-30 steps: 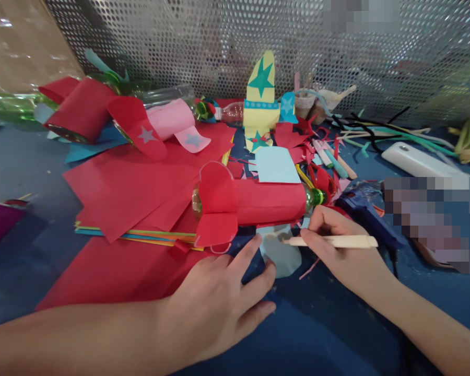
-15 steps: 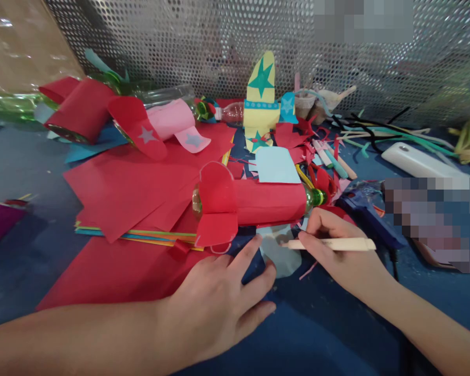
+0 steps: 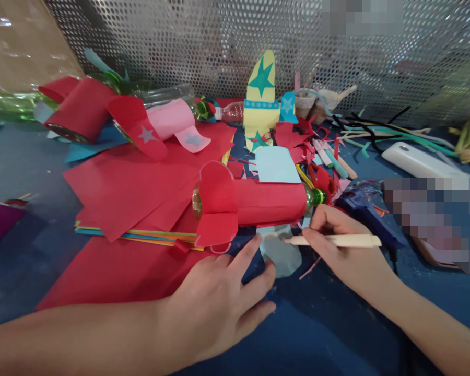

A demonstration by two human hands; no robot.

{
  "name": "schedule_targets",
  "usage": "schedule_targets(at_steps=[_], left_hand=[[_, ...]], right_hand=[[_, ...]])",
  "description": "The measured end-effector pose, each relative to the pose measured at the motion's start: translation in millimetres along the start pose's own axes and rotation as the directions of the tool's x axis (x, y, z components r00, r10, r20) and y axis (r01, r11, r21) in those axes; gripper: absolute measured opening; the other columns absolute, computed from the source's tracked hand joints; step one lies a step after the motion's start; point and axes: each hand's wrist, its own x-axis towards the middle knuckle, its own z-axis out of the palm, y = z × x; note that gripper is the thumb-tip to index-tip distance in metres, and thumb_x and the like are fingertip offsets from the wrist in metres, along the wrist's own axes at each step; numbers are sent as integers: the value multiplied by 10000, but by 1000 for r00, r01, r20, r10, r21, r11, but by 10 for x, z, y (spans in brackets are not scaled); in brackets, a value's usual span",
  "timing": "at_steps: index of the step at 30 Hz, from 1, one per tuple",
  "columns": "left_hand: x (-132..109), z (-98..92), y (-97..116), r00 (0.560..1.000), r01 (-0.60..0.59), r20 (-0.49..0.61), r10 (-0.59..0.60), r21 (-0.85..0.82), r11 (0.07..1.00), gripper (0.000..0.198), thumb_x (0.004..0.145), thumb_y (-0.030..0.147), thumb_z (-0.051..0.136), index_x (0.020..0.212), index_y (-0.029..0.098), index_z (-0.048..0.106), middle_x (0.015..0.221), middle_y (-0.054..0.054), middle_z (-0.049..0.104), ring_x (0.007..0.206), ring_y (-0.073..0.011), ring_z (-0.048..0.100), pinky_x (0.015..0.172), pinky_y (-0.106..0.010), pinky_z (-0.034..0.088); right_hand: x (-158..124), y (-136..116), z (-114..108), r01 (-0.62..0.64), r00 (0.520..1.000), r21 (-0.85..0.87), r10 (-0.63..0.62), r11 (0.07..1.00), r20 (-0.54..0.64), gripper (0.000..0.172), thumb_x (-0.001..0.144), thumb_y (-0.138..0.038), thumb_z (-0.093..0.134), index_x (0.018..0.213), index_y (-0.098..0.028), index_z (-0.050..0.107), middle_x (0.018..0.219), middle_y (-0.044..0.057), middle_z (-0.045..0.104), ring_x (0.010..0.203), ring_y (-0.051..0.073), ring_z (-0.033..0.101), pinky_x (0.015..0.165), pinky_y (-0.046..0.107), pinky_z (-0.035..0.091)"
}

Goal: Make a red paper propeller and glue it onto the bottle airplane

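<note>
Pinched in my right hand [image 3: 340,245] is a cream marker pen [image 3: 350,241], its tip over the pale blue-grey paper wing [image 3: 284,258]. That paper piece sticks out from the near side of a bottle wrapped in red paper [image 3: 272,201]. My left hand [image 3: 229,297] lies with its fingers spread, the fingertips at the left edge of the paper wing. Red rounded paper fins [image 3: 217,230] stand at the bottle's left end. On its far side is a light blue paper wing [image 3: 278,164]. The green bottle neck points right.
Red paper sheets [image 3: 129,183] lie stacked at left. Behind stand other paper-covered bottles, one with a yellow star-marked wing [image 3: 262,78]. A blue glue gun [image 3: 370,214], a white device [image 3: 419,159], marker pens [image 3: 337,162] and paper scraps are at right. A perforated metal panel [image 3: 203,47] closes the back.
My right hand has shifted slightly right and up with the marker pen, whose tip moved a little along the paper. My left hand and the bottle have stayed put.
</note>
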Motion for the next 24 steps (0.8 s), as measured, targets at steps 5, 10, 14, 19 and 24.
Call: schedule_targets(at_steps=[5,10,14,19,24], left_hand=[[-18,2,-1,1000,1,-11,-1,-1,1000,313,910,345,427,1144,206,582,1256,-225,536,638,-244,651,521,-417,547],[-28,7,8,1000,-3,-6,3,-11,1000,322,911,352,426,1158,209,575,1268,-222,530,649,-242,653,530,-412,549],[-24,11,8,1000,-4,-12,4,-1,1000,321,918,342,408,1150,204,582,1256,-228,537,643,-248,654,524,-420,547],[-29,19,8,1000,1,-9,-1,1,1000,325,916,348,410,1153,210,584,1264,-221,531,654,-247,654,529,-419,548],[-28,19,8,1000,1,-5,-1,1,1000,333,915,359,412,1169,216,574,1279,-218,516,656,-244,651,527,-418,546]], right_hand=[[7,10,4,-1,1000,10,1,1000,-1,224,782,-182,495,605,-224,364,506,-86,346,429,73,332,398,192,271],[14,12,6,-3,1000,13,2,1000,5,226,781,-183,497,607,-223,360,504,-89,339,428,70,331,400,190,269],[15,15,5,3,1000,19,-3,1000,-1,228,793,-188,493,609,-222,363,509,-88,344,432,71,330,402,191,268],[8,21,0,-5,1000,13,5,1000,-6,228,785,-184,500,608,-223,361,506,-89,341,428,71,330,397,192,262],[17,15,8,-3,1000,21,3,1000,7,228,788,-181,501,609,-223,366,505,-90,345,423,70,326,394,193,263]])
